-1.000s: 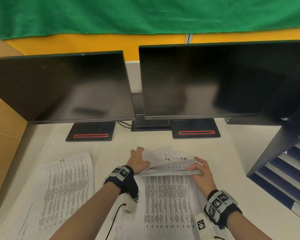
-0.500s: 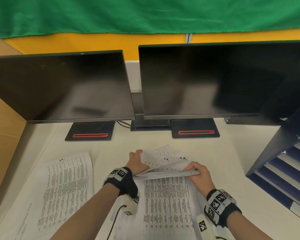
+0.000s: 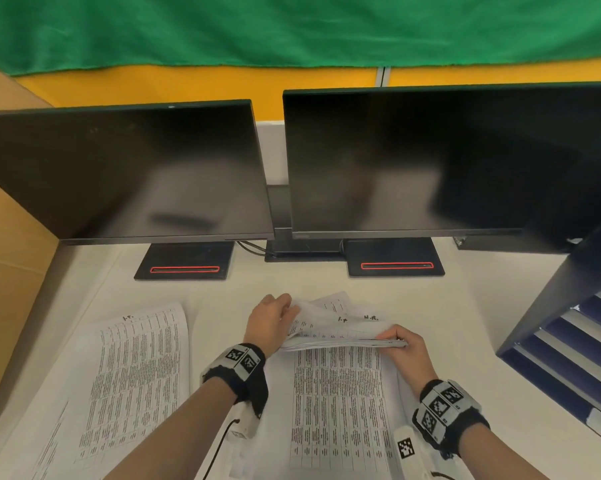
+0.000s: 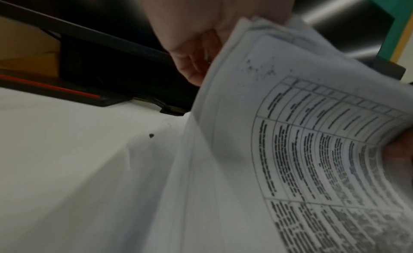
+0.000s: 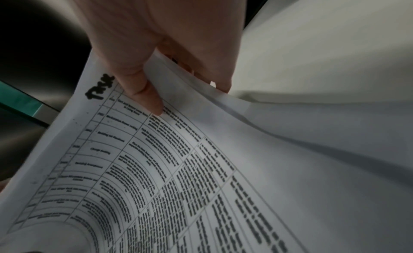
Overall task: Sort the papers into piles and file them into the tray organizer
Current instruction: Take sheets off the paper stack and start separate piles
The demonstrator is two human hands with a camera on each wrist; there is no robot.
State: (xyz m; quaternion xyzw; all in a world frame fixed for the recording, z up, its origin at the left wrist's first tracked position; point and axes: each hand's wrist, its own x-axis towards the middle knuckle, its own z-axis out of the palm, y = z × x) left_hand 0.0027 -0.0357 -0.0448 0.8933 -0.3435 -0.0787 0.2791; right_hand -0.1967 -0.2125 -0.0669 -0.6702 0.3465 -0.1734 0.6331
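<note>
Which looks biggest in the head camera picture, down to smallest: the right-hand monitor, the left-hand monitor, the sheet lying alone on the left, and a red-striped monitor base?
1. Right-hand monitor, though cut off at the edge.
2. Left-hand monitor.
3. Sheet lying alone on the left; it is nearer the camera, which flatters it.
4. Red-striped monitor base.

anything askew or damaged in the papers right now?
No damage visible. The sheets held up by the left hand and right hand are fanned and bent, edges misaligned. The pile on the left lies flat.
</note>
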